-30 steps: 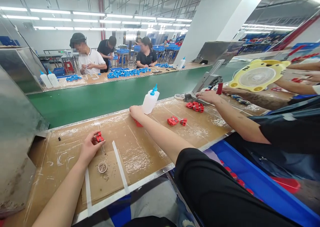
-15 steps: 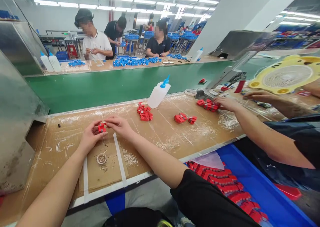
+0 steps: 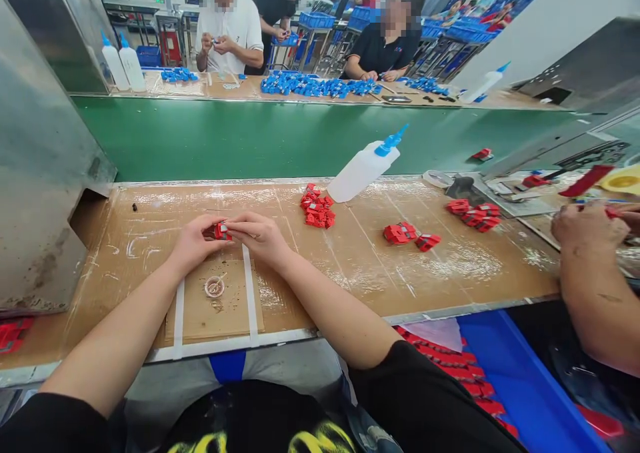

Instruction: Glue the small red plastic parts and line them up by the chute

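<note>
A small red plastic part [image 3: 220, 231] with a grey section is held up over the cardboard-covered bench. My left hand [image 3: 195, 245] is closed around it from the left, with thumb and fingers on its sides. From the right, the closed fingers of my right hand [image 3: 256, 235] press against the same part; anything small under the fingertips is hidden. Just below both hands, a small round clear dish [image 3: 215, 287] with a thin stick in it sits on a taped cardboard pad [image 3: 193, 316]. A pile of similar red parts [image 3: 318, 208] lies to the right of my hands.
A white bottle with a blue nozzle [image 3: 361, 171] leans behind the pile. More red parts [image 3: 400, 233] lie farther right, near a co-worker's hands [image 3: 590, 226]. A metal housing [image 3: 37, 193] bounds the left; a blue bin [image 3: 520, 366] holds red parts below. Beyond the green belt [image 3: 240, 140], people handle blue parts.
My view has tilted down and turned. My right fingers have come in against the red part. The co-worker's hand on the right has moved away from the red parts there.
</note>
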A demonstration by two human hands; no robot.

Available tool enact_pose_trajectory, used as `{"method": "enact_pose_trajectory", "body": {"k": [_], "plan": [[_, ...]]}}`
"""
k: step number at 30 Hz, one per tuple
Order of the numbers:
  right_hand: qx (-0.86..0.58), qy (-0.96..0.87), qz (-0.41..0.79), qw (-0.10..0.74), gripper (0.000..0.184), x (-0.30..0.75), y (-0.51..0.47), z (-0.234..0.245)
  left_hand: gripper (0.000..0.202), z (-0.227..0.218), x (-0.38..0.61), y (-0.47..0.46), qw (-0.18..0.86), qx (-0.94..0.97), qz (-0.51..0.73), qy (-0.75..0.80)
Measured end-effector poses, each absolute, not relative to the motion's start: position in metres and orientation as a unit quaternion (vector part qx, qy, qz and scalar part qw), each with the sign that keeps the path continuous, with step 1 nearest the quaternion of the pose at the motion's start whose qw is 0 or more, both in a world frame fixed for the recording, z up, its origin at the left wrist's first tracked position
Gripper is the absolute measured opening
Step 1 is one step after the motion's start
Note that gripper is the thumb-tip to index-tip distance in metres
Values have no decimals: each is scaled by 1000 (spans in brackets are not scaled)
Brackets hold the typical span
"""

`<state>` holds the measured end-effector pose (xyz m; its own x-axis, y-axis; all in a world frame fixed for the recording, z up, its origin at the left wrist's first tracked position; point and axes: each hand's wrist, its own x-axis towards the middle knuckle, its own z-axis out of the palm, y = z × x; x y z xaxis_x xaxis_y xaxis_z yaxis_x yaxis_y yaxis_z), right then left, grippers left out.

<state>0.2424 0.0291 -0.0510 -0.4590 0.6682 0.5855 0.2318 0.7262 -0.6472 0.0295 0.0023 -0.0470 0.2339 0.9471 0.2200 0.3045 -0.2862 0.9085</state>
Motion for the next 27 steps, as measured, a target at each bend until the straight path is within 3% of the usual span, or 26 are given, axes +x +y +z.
{"method": "enact_pose_trajectory", "body": {"k": [6,10,14,17,21,25,27], "plan": [[-240,-857,200,410,27,240,27,-53,43,-48,28,0,368,697,406,462],[-253,-824,208,463,25,234,18,-45,41,-44,29,2,316,705,447,451],[-329,-696,371,519,39,233,20,-38,50,-35,31,1,246,728,468,436],[-301,-629,563,443,47,232,26,-40,51,-32,31,-1,222,746,461,426],[-234,-588,674,381,38,229,27,-43,45,-33,30,-1,252,758,449,401],[-214,-586,671,402,36,226,21,-42,80,-35,34,0,401,735,426,343],[-211,-587,663,414,33,224,19,-41,88,-35,38,-1,453,707,422,342]]}}
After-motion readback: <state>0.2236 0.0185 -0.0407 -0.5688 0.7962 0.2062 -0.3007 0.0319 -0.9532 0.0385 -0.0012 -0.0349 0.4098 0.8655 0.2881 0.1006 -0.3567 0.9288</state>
